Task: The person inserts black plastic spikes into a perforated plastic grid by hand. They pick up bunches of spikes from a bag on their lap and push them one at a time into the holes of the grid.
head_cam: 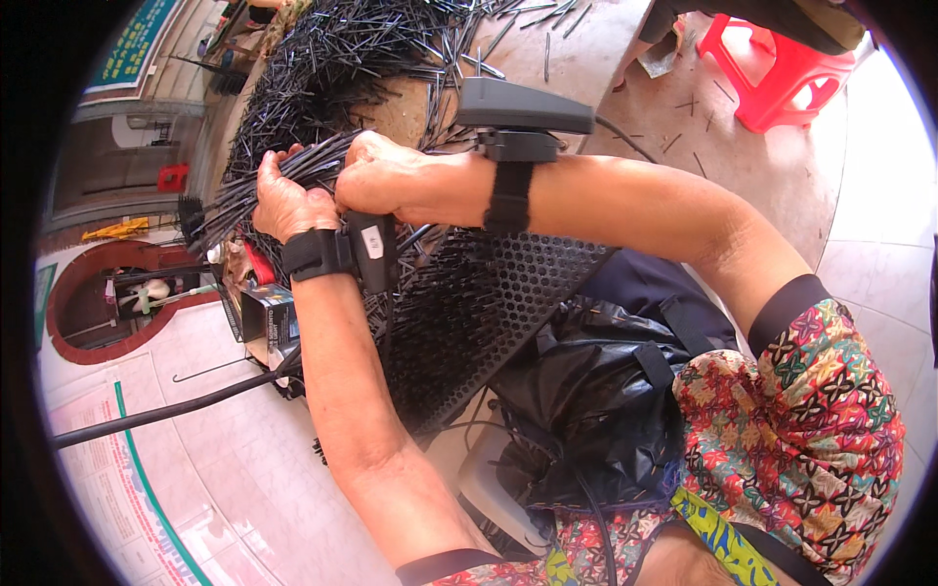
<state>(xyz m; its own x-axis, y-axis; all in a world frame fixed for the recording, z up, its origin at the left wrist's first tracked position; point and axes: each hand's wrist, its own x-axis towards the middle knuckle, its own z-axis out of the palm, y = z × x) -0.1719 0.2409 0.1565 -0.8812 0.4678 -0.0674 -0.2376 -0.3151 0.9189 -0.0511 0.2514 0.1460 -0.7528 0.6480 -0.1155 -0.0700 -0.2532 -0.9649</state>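
A bundle of thin dark rods point(316, 162) rests in my left hand point(293, 205), whose fingers curl around it. Beside it, my right hand point(377, 176) has its fingers bent in at the bundle's right end; its fingertips are hidden, so its grip cannot be made out. Both wrists carry strapped black devices. Below my hands a black panel with honeycomb-like holes point(524, 293) slants over my lap, many dark rods standing in its left part. Beyond my hands lies a large heap of loose dark rods point(322, 66) on the work table point(506, 44).
A red plastic stool point(777, 73) stands at the upper right, near part of another person point(799, 22). A small printed box point(270, 315) is left of my left forearm. A black cable point(176, 410) crosses the lower left. Loose rods lie scattered on the floor at the upper right.
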